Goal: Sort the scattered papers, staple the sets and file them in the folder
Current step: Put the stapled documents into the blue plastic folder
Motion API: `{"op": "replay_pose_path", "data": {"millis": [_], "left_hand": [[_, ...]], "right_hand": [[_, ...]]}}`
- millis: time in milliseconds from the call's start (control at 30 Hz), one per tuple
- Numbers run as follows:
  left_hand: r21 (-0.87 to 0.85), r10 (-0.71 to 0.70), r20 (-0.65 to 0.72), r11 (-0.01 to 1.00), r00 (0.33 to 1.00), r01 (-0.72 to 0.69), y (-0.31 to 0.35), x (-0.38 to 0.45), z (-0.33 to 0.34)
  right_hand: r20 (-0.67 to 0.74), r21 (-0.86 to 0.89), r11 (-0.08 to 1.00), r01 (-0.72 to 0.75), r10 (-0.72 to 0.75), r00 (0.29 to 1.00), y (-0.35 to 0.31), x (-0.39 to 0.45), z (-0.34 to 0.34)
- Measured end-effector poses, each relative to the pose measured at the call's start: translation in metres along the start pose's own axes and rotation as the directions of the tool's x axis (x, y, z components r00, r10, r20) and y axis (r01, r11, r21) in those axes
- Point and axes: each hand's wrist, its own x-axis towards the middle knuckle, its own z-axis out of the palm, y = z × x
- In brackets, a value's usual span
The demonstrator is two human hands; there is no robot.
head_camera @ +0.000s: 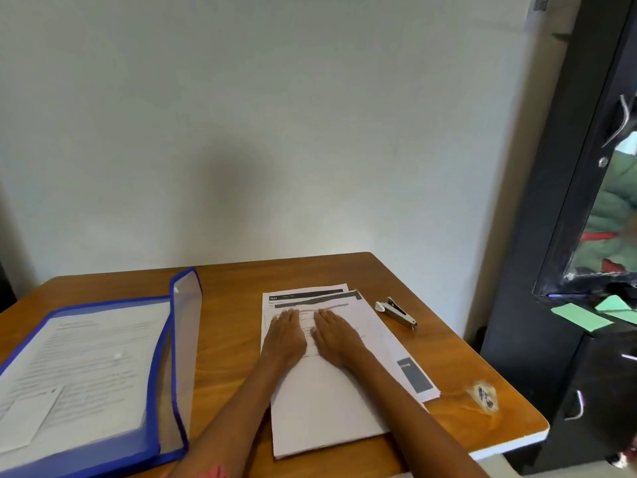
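Both flat, released hands, left hand (284, 334) and right hand (336, 336), press the fanned white printed papers (327, 391); squaring them likely precedes reaching the small metal stapler (396, 310).

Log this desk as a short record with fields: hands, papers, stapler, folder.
left hand: left hand flat on the paper stack, fingers straight
right hand: right hand flat beside it on the same stack
papers: sheets fanned unevenly, not squared
stapler: stapler on the table, right of the stack, untouched
folder: blue folder at left, open, papers inside
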Motion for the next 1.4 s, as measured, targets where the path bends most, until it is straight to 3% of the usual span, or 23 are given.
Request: {"op": "replay_pose_path", "data": {"millis": [167,300,433,500,567,600,833,1000,1133,1267,1400], "left_hand": [[0.059,-0.014,0.078,0.998,0.997,0.009,-0.012,0.006,0.01],[0.074,-0.134,0.076,0.989,0.988,0.128,-0.016,0.004,0.008],[0.095,-0.136,0.084,0.987,0.987,0.128,-0.014,0.002,0.004],[0.106,-0.141,0.092,0.986,0.986,0.132,-0.015,0.001,0.003],[0.12,-0.139,0.097,0.985,0.986,0.127,-0.016,0.004,0.004],[0.12,-0.141,0.101,0.984,0.985,0.129,-0.016,0.004,0.005],[0.116,-0.167,0.111,0.981,0.98,0.154,-0.017,0.003,0.005],[0.128,-0.154,0.113,0.982,0.982,0.139,-0.014,0.003,0.002],[0.131,-0.167,0.146,0.98,0.975,0.148,-0.014,0.0,-0.002],[0.174,-0.187,0.094,0.97,0.978,0.169,0.005,-0.016,-0.007],[0.013,-0.134,0.128,0.991,0.983,0.134,0.053,-0.062,0.006]], "right_hand": [[0.192,-0.082,0.997,0.012,0.004,0.981,0.021,0.019,0.005],[0.125,-0.065,0.99,-0.126,0.133,0.983,0.048,0.025,0.0],[0.012,-0.115,0.906,-0.408,0.412,0.911,0.04,0.034,-0.002],[-0.025,-0.065,0.959,-0.277,0.276,0.961,0.032,0.038,0.002],[0.067,-0.018,0.999,-0.04,0.041,0.997,0.026,0.036,0.007],[0.107,-0.016,1.0,0.003,-0.002,0.994,0.029,0.035,0.008],[0.038,-0.154,0.936,-0.316,0.326,0.945,0.034,0.042,0.001],[0.037,-0.065,0.982,-0.178,0.18,0.983,0.024,-0.008,0.015],[0.028,-0.078,0.957,-0.278,0.281,0.959,0.056,-0.026,0.006],[0.038,-0.062,0.962,-0.266,0.268,0.963,0.053,-0.025,0.007],[-0.074,-0.201,0.944,-0.262,0.252,0.965,0.047,-0.031,0.001]]}}
